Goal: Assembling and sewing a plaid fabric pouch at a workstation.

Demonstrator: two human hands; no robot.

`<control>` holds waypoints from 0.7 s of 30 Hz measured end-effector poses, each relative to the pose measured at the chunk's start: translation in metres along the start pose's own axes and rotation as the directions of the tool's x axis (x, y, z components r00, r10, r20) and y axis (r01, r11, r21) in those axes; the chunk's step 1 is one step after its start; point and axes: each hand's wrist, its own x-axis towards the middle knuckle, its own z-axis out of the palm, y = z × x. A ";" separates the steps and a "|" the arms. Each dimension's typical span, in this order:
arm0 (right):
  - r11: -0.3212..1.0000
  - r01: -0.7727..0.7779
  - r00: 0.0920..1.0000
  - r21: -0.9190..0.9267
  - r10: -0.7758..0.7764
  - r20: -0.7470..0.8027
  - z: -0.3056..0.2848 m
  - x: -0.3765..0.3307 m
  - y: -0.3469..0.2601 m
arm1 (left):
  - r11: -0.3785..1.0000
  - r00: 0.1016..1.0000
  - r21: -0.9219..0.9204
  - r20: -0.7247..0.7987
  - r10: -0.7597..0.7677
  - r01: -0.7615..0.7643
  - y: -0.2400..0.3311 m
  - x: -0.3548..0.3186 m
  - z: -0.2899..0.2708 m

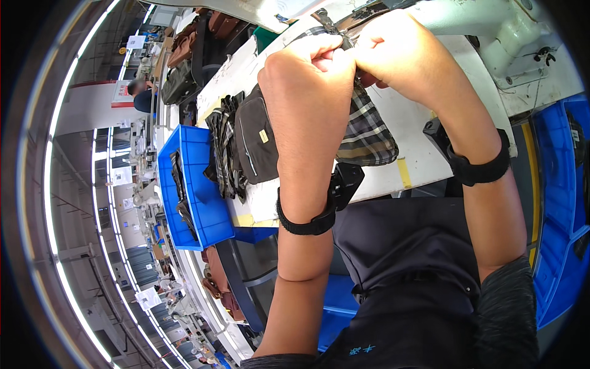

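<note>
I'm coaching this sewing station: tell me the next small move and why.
Probably ease the plaid fabric piece forward toward the sewing machine: both the left hand and right hand pinch its top edge there, the rest trailing over the table.

Bare white table [424, 117] right of the hands; dark bags [255, 141] crowd the left.

Both hands, left hand [310, 67] and right hand [393, 46], cover the top of the plaid pouch [369, 132] at the worktop's [418, 160] far edge, so their fingertips stay hidden. The sewing machine [491, 24] is cut off above; its needle is probably behind the knuckles.
</note>
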 end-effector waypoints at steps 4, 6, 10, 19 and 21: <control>0.999 -0.045 0.999 0.012 0.044 0.029 0.001 0.004 0.007 | 0.999 0.999 -0.036 0.003 -0.038 0.038 -0.004 -0.001 0.003; 0.585 0.649 0.652 -0.486 -0.757 -0.041 0.003 0.013 0.028 | 0.998 1.000 -0.059 -0.014 0.018 -0.019 0.002 -0.001 0.005; 0.914 0.391 0.917 -0.108 -0.397 -0.046 0.011 0.015 0.025 | 0.995 0.997 0.072 0.012 0.074 -0.075 -0.001 0.004 -0.006; 0.925 -0.378 0.916 0.033 0.370 0.154 0.003 0.006 -0.036 | 0.912 0.988 0.384 0.111 0.109 -0.144 0.011 0.013 -0.021; 0.851 -0.457 0.883 0.260 0.399 0.245 0.007 0.003 -0.033 | 0.913 0.985 0.381 0.138 0.100 -0.146 0.011 0.014 -0.023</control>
